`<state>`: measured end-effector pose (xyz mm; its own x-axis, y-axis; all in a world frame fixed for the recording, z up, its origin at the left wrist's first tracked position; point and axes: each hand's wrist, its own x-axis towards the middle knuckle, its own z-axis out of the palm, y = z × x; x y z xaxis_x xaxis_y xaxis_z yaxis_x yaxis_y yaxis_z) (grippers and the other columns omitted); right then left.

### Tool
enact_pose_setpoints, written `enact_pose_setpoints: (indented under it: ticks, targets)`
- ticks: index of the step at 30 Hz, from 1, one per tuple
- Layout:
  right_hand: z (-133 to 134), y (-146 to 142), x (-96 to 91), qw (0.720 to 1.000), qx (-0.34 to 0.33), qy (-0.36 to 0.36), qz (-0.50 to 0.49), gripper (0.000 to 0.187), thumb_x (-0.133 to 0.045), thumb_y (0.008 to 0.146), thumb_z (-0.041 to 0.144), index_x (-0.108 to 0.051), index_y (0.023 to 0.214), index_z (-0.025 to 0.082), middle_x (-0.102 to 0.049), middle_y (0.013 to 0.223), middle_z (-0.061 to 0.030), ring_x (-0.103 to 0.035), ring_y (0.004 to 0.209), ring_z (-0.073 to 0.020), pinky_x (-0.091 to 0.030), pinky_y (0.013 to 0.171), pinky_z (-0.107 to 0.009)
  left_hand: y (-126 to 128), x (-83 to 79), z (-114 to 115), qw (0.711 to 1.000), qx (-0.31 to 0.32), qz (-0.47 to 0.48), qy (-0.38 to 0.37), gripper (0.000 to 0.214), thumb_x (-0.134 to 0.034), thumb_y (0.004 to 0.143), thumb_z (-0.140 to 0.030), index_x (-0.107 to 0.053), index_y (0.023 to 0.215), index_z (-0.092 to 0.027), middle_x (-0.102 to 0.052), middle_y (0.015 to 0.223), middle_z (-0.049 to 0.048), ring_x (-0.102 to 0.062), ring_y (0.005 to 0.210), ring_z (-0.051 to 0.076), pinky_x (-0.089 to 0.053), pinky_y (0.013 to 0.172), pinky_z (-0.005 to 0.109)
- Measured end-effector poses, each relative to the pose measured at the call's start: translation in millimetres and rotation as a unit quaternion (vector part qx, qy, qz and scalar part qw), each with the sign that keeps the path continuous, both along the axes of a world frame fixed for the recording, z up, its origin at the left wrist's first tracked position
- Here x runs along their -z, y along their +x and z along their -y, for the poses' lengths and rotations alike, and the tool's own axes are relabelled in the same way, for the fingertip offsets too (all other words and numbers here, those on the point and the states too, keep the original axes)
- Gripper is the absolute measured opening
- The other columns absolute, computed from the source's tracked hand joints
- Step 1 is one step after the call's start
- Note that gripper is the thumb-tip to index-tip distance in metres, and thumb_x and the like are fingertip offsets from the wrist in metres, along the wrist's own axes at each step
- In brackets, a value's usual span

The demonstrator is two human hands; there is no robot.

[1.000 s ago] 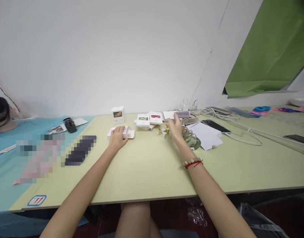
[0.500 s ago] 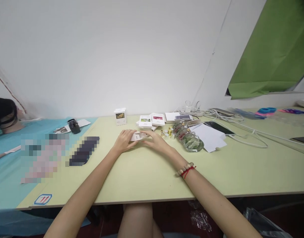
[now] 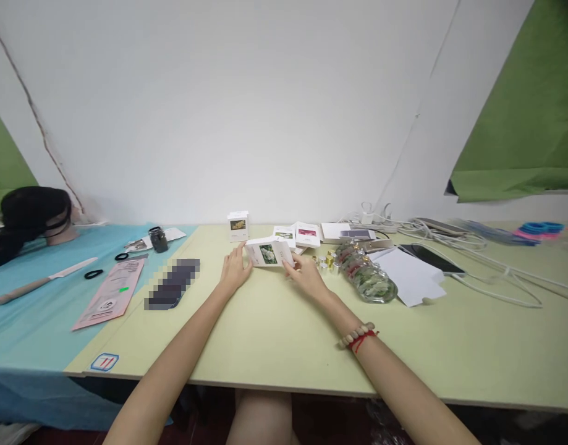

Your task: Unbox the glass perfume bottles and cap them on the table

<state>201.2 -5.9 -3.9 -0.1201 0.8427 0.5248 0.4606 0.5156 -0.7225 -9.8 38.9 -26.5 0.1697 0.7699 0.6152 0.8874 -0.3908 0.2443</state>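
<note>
At far left, a knife (image 3: 47, 281) and a pink packet (image 3: 110, 295) lie on blue cloth (image 3: 33, 327). The left hand (image 3: 236, 270) grasps the left end of a white box (image 3: 267, 254), its flower picture facing the wearer; table contact cannot be determined. The right hand (image 3: 306, 276) grips the opposite end between thumb and fingers. Just beyond it stand small metallic caps (image 3: 330, 261), then glass bottles (image 3: 376, 287), grouped beside white paper (image 3: 413, 277).

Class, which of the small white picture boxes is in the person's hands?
The nearest one: the box picturing white flowers on green, between the left hand and right hand. The other boxes rest farther back, outside both hands.
</note>
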Motion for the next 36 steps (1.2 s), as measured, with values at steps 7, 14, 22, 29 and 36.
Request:
enact_pose_setpoints:
  ticks: [7, 14, 22, 29, 36]
  targets:
    - [0.0, -0.1, -12.4, 0.969, 0.059, -0.026, -0.238, 0.033, -0.057, 0.068, 0.042, -0.060, 0.085, 0.014, -0.055, 0.052, 0.0023, -0.046, 0.035, -0.0102, -0.037, 0.035, -0.022, -1.5, 4.3, -2.2, 0.988, -0.065, -0.061, -0.125, 0.038, -0.037, 0.082, -0.033, -0.042, 0.116, -0.016, -0.051, 0.114, 0.0109, -0.045, 0.109, 0.022, -0.030, 0.089, 0.034]
    - [-11.0, 13.0, -14.4, 0.888, 0.050, -0.093, -0.448, 0.018, -0.062, 0.064, 0.032, -0.056, 0.068, 0.016, -0.051, 0.045, 0.0050, -0.040, 0.031, -0.0058, -0.037, 0.031, -0.018, -1.7, 3.5, -1.0, 0.985, -0.064, -0.087, -0.136, 0.029, -0.034, 0.084, -0.033, -0.050, 0.104, -0.018, -0.050, 0.109, 0.0083, -0.046, 0.103, 0.020, -0.029, 0.087, 0.032]
    - [-19.2, 17.3, -13.4, 0.842, -0.018, -0.160, -0.515, 0.013, -0.049, 0.075, 0.011, -0.051, 0.085, 0.018, -0.065, 0.081, -0.0016, -0.065, 0.075, -0.0135, -0.055, 0.064, -0.025, -2.6, 4.4, -4.1, 0.983, -0.060, -0.092, -0.146, 0.029, -0.035, 0.084, -0.033, -0.049, 0.105, -0.019, -0.048, 0.110, 0.0084, -0.044, 0.104, 0.021, -0.028, 0.088, 0.033]
    - [-29.4, 20.5, 1.5, 0.861, 0.042, -0.224, -0.455, 0.012, -0.052, 0.077, 0.024, -0.053, 0.087, 0.018, -0.064, 0.073, -0.0018, -0.062, 0.059, -0.0115, -0.053, 0.053, -0.024, -2.8, 5.5, -4.6, 0.984, -0.059, -0.094, -0.140, 0.029, -0.034, 0.084, -0.034, -0.049, 0.104, -0.019, -0.048, 0.109, 0.0082, -0.044, 0.103, 0.021, -0.029, 0.087, 0.034]
    - [-14.0, 24.5, -7.3, 0.954, 0.260, -0.048, -0.138, 0.024, -0.053, 0.071, 0.041, -0.060, 0.074, 0.017, -0.061, 0.083, -0.0039, -0.053, 0.055, -0.0108, -0.046, 0.058, -0.027, -3.1, 4.4, -4.0, 0.984, -0.058, -0.096, -0.142, 0.029, -0.034, 0.084, -0.034, -0.049, 0.104, -0.020, -0.048, 0.108, 0.0083, -0.044, 0.103, 0.021, -0.029, 0.087, 0.034]
